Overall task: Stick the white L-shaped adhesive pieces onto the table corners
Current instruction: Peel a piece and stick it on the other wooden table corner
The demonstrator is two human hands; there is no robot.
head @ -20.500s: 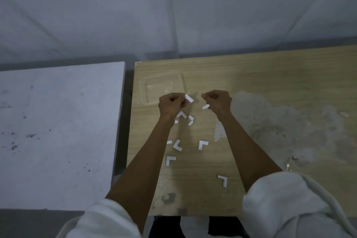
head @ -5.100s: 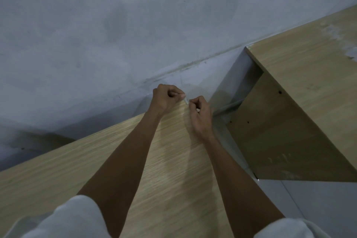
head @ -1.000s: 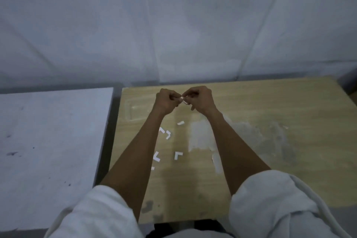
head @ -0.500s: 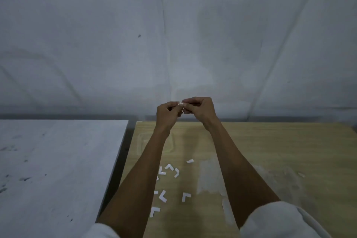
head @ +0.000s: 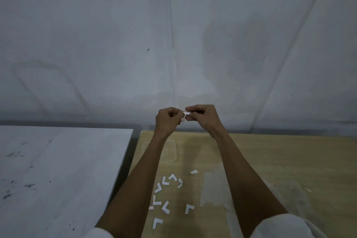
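Note:
My left hand (head: 167, 120) and my right hand (head: 203, 117) are raised in front of the wall, above the far edge of the wooden table (head: 270, 162). Between their fingertips they pinch one small white L-shaped adhesive piece (head: 185, 115), both hands with curled fingers. Several loose white L-shaped pieces (head: 166, 195) lie scattered on the table between my forearms, near its left side. A short straight white strip (head: 193, 171) lies apart from them.
A grey-white table (head: 63, 170) stands to the left, separated from the wooden one by a narrow gap. A clear plastic tray (head: 176, 155) sits faintly visible near the wooden table's far left corner. Pale worn patches (head: 212, 189) mark the wood.
The view has tilted upward, so the table sits lower in frame. Both hands stay together on the small white piece and have risen to in front of the wall.

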